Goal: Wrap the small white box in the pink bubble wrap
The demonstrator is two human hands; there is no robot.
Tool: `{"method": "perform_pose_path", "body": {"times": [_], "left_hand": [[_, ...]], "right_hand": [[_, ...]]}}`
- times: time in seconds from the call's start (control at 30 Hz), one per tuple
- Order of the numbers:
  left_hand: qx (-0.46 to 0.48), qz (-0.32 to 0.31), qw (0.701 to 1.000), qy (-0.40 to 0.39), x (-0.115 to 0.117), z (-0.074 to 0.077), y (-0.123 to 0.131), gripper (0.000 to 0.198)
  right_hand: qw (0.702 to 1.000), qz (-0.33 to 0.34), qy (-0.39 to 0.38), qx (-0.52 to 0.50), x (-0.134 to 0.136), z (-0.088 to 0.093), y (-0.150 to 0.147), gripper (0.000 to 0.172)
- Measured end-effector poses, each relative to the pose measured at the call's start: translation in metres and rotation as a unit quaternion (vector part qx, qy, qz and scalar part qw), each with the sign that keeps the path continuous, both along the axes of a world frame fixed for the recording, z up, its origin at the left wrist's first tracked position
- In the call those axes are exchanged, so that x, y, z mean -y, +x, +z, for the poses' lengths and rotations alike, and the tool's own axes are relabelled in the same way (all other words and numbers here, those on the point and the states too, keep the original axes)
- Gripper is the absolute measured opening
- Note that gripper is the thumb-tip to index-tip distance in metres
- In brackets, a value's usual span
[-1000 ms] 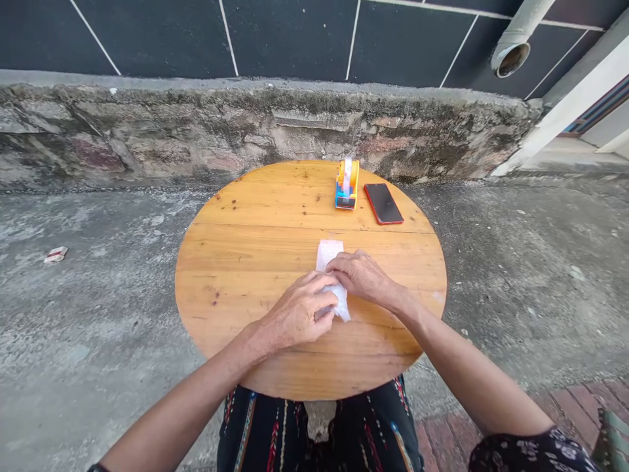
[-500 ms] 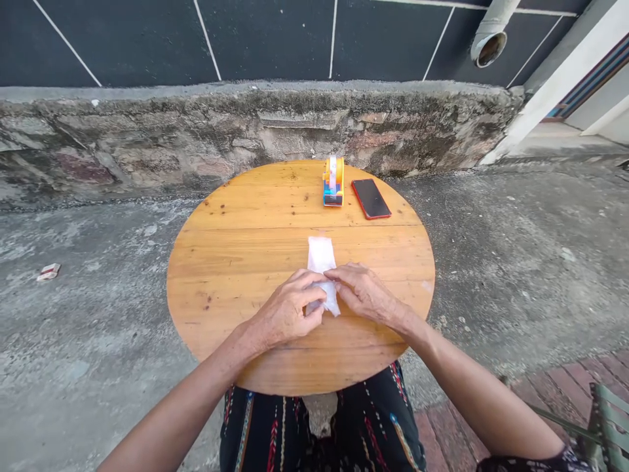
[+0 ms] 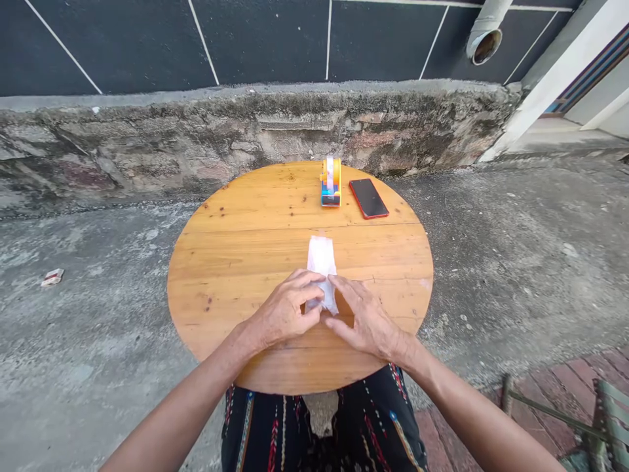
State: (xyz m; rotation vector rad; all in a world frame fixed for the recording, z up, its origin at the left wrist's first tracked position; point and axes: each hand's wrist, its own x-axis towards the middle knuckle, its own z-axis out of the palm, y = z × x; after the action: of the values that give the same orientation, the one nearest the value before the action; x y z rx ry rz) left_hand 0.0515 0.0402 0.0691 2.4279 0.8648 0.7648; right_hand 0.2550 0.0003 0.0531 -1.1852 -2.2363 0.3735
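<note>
A thin white strip, like tissue or thin plastic (image 3: 321, 254), lies lengthwise on the round wooden table (image 3: 221, 262). My left hand (image 3: 292, 307) rests at the strip's left side, its fingers apart and curved over the near half. On the right side, my right hand (image 3: 366, 318) has its thumb and fingers spread, with the index fingertip at the strip's edge. Neither hand visibly grips anything. Part of the strip's near half is hidden under my left fingers.
At the table's far edge stands a yellow and blue tape dispenser (image 3: 331, 183), with a red-edged phone (image 3: 368, 198) lying to its right. A stone wall base (image 3: 196, 144) runs behind the table. A green chair (image 3: 612, 419) is at the lower right.
My right hand has opened, its thumb moving toward me and away from the fingers. My left fingers have spread slightly. The strip lies nearly as before.
</note>
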Motion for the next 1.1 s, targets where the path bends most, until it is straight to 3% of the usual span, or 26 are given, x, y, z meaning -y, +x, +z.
{"method": "perform_pose_path", "body": {"times": [0.23,0.67,0.83,1.1], "left_hand": [[0.004,0.012,1.000,-0.009,0.000,0.000,0.000,0.019],[0.026,0.017,0.999,-0.041,0.010,0.002,0.000,0.016],[0.037,0.006,0.995,-0.095,0.019,0.008,0.000,0.014],[0.041,0.014,0.975,-0.217,0.016,0.015,0.001,0.008]], "right_hand": [[0.998,-0.015,0.052,0.026,-0.006,-0.012,-0.006,0.052],[0.997,-0.028,0.058,0.038,-0.001,-0.005,-0.009,0.040],[0.999,-0.020,0.006,0.049,0.008,0.003,-0.006,0.046],[0.991,-0.004,-0.129,0.025,0.007,0.025,-0.006,0.040]]}}
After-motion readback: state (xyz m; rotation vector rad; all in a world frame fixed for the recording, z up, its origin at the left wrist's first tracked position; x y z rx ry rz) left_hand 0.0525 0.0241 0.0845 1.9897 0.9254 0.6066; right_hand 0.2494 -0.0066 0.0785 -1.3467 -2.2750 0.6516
